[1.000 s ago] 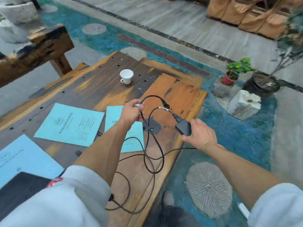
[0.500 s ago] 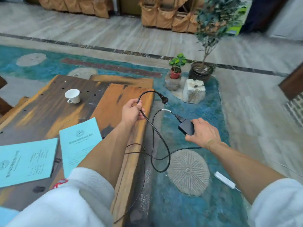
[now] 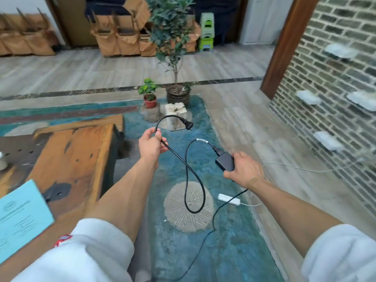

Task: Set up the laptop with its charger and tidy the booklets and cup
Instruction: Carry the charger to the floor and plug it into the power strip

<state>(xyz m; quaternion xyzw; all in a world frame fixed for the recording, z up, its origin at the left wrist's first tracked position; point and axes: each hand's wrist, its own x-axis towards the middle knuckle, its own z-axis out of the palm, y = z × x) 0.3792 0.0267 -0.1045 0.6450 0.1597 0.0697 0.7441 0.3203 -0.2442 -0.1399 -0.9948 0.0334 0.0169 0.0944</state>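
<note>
Standing beside the worn wooden counter (image 3: 69, 159), I see a pale blue booklet (image 3: 22, 218) lying flat on its near left part and a sliver of a white cup (image 3: 2, 160) at the far left edge. Right of the counter the floor is painted blue-green, with a round stone disc (image 3: 189, 206) set into it and a white power strip (image 3: 228, 199) lying just right of that disc. Beyond the disc stand a small red-potted plant (image 3: 149, 96) and a taller potted tree (image 3: 173, 49), with cardboard boxes behind; a grey brick wall (image 3: 329, 78) closes the right side.

Both arms reach forward over the disc, sleeves pushed up. The left hand (image 3: 151, 144) is clenched around the black cable (image 3: 193, 176) a little below its plug (image 3: 188, 124), which arches up and points right. The cable droops in a loop over the disc. The right hand (image 3: 243, 168) grips the black charger brick (image 3: 224, 162) from the side, a thinner lead trailing down to the floor.
</note>
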